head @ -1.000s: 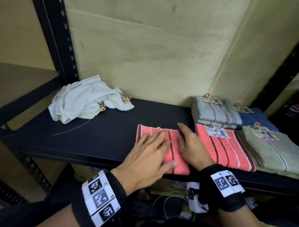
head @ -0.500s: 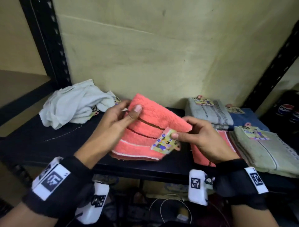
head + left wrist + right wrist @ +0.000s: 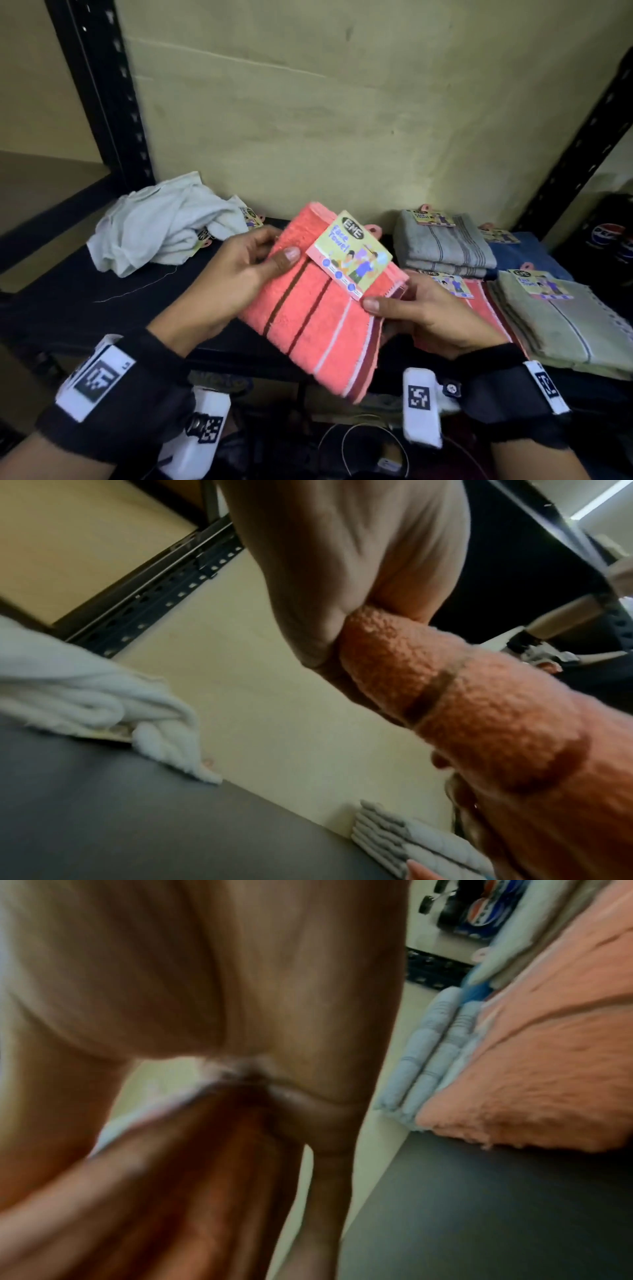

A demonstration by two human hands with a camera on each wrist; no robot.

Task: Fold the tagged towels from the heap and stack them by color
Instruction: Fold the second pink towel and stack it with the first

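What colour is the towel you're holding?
Coral pink towel with dark and white stripes, clearest in the head view.

- Head view: dim, warm indoor light; the wall [image 3: 342, 120] is evenly lit, and the space under the shelf [image 3: 68, 308] is dark.
- Upright posts bow at the frame edges.
- Both wrist views are soft and smeared, with nearby skin out of focus.

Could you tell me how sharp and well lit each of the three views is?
Head view: dim, fairly sharp, tag on the coral towel readable. Left wrist view: bright, soft, left hand close. Right wrist view: heavily blurred, right hand filling it.
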